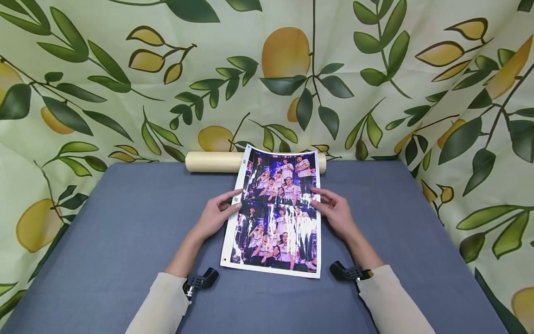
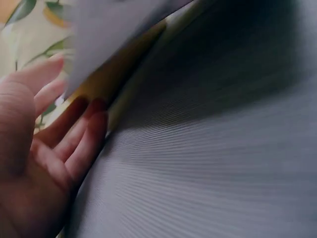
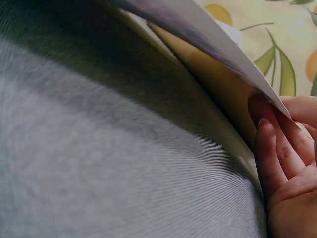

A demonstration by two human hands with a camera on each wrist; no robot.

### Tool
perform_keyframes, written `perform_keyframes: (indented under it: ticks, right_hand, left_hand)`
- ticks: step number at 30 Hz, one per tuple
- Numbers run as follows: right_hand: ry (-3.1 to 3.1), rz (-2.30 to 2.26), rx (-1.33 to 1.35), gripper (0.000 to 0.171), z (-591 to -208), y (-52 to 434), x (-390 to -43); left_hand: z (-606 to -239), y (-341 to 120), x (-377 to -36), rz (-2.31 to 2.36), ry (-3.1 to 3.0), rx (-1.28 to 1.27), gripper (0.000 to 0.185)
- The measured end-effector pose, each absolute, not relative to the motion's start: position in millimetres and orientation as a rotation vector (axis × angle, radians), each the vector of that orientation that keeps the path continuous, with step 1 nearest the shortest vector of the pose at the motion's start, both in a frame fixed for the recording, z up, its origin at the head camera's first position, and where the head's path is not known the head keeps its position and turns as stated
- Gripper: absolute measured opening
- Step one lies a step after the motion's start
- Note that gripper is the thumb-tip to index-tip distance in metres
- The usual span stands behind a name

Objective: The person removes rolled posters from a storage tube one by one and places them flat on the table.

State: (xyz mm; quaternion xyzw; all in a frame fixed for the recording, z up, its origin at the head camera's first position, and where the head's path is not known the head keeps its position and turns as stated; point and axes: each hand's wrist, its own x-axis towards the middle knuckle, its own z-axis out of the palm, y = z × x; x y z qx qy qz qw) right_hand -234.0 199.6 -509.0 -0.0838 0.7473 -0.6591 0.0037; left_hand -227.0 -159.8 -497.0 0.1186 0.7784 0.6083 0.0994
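A glossy printed photo sheet (image 1: 271, 269) with a white border carries two group pictures, one above the other. Its surface is raised off the table and catches bright reflections. My left hand (image 1: 214, 215) pinches the left edge about midway up, thumb in front and fingers behind. On the opposite edge, my right hand (image 1: 337, 213) pinches it the same way. In the left wrist view, the left hand (image 2: 54, 144) has its lower fingers under the sheet (image 2: 109, 34). The right wrist view shows the right hand (image 3: 290, 158) at the sheet's edge (image 3: 218, 44).
A pale cream roll (image 1: 212, 162) lies across the table's back edge, partly hidden by the sheet. Grey-blue cloth covers the table (image 1: 137, 241). Behind it hangs a curtain (image 1: 250, 28) with leaves and yellow fruit. Black wrist mounts (image 1: 202, 279) sit at both cuffs.
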Motion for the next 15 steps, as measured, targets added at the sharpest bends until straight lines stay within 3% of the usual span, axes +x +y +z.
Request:
perform_keyframes:
  ticks: [7,15]
  right_hand:
    - [2.264,-2.023,-0.248,0.048,-509,206,-238]
    - [2.229,-1.953,-0.367,0.050,-508,211,-247]
  left_hand:
    - [-501,-167,-252,1.767,2.368,0.455,0.046]
    - [-500,-168,-257,1.653,2.323,0.559,0.072]
